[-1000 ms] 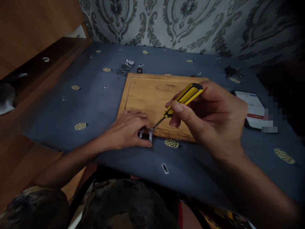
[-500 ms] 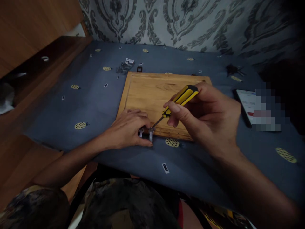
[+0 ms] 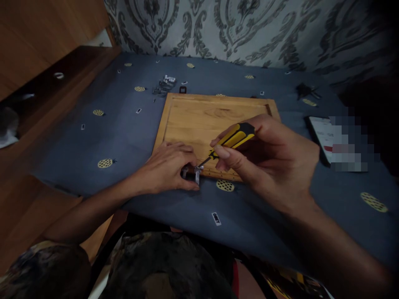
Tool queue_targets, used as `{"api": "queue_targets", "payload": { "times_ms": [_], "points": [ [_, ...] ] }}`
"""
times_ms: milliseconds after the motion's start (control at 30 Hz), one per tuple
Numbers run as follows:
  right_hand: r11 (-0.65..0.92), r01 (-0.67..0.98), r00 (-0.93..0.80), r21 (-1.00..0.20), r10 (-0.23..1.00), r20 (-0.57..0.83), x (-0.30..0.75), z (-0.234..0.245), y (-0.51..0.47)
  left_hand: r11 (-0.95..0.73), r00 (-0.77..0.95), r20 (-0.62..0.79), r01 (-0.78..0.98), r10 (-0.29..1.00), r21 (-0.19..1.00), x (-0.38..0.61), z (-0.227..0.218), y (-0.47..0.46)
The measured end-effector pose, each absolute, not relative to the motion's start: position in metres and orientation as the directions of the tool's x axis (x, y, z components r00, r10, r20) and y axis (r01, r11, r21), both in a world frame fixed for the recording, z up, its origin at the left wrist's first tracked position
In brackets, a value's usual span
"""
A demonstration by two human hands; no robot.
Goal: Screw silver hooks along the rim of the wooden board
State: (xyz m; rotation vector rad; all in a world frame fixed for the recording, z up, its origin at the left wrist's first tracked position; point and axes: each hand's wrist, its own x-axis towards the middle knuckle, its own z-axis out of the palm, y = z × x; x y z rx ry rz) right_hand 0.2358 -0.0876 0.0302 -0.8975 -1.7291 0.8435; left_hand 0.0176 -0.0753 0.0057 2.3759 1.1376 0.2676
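Note:
A wooden board (image 3: 199, 120) lies flat on a blue patterned cloth (image 3: 124, 137). My left hand (image 3: 166, 168) presses a small metal bracket (image 3: 196, 173) against the board's near edge, fingers closed round it. My right hand (image 3: 271, 160) grips a yellow and black screwdriver (image 3: 232, 139). Its thin tip points down-left and touches the bracket's top. A row of small holes runs along the board's near edge, right of the bracket.
A pile of small metal parts (image 3: 163, 85) lies on the cloth behind the board's far left corner. A phone (image 3: 324, 135) rests to the right. A dark object (image 3: 304, 90) sits at the back right. A wooden shelf (image 3: 56, 79) runs along the left.
My right hand has lowered and shifted slightly left, so the screwdriver handle now lies flatter. The left hand and the bracket have stayed in place.

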Motion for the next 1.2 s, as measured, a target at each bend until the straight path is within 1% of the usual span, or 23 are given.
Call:
{"api": "queue_targets", "payload": {
  "times_ms": [100, 200, 333, 400, 500, 600, 667, 733, 833, 933, 1067, 1100, 1200],
  "points": [
    [0.473, 0.146, -0.29, -0.869, 0.86, 0.42, 0.236, 0.03, -0.09, -0.528, 0.629, -0.036, 0.681, 0.777, 0.507, 0.017, 0.004, -0.076],
    [0.48, 0.157, -0.299, -0.863, 0.856, 0.422, 0.237, 0.03, -0.091, -0.533, 0.631, -0.029, 0.679, 0.776, 0.506, 0.016, 0.004, -0.076],
    [0.469, 0.188, -0.266, -0.863, 0.87, 0.415, 0.235, 0.032, -0.09, -0.536, 0.632, -0.031, 0.681, 0.774, 0.498, 0.016, 0.006, -0.076],
    [0.446, 0.156, -0.256, -0.881, 0.88, 0.4, 0.235, 0.035, -0.087, -0.542, 0.64, -0.028, 0.674, 0.768, 0.502, 0.017, 0.007, -0.076],
    [0.404, 0.092, -0.31, -0.91, 0.88, 0.359, 0.237, 0.041, -0.082, -0.545, 0.643, -0.029, 0.67, 0.765, 0.504, 0.017, 0.007, -0.075],
    [0.402, 0.111, -0.394, -0.909, 0.857, 0.331, 0.241, 0.045, -0.078, -0.542, 0.64, -0.038, 0.679, 0.767, 0.495, 0.017, 0.006, -0.074],
    [0.408, 0.133, -0.404, -0.903, 0.855, 0.327, 0.242, 0.044, -0.077, -0.547, 0.642, -0.029, 0.675, 0.766, 0.495, 0.017, 0.006, -0.074],
    [0.408, 0.13, -0.359, -0.904, 0.869, 0.341, 0.239, 0.041, -0.077, -0.546, 0.641, -0.027, 0.674, 0.767, 0.498, 0.017, 0.006, -0.075],
    [0.391, 0.073, -0.299, -0.918, 0.886, 0.353, 0.232, 0.036, -0.078, -0.533, 0.633, -0.045, 0.685, 0.773, 0.497, 0.016, 0.006, -0.075],
    [0.36, 0.057, -0.299, -0.931, 0.896, 0.328, 0.229, 0.034, -0.077, -0.539, 0.637, -0.031, 0.677, 0.771, 0.502, 0.016, 0.006, -0.075],
    [0.385, 0.077, -0.328, -0.92, 0.881, 0.341, 0.233, 0.039, -0.079, -0.56, 0.653, -0.005, 0.653, 0.757, 0.51, 0.016, 0.005, -0.074],
    [0.405, 0.065, -0.296, -0.912, 0.881, 0.369, 0.233, 0.04, -0.08, -0.561, 0.654, -0.006, 0.654, 0.756, 0.508, 0.016, 0.005, -0.074],
    [0.457, 0.06, -0.126, -0.887, 0.885, 0.448, 0.233, 0.043, -0.085, -0.552, 0.647, -0.022, 0.667, 0.762, 0.5, 0.017, 0.006, -0.073]
  ]
}}
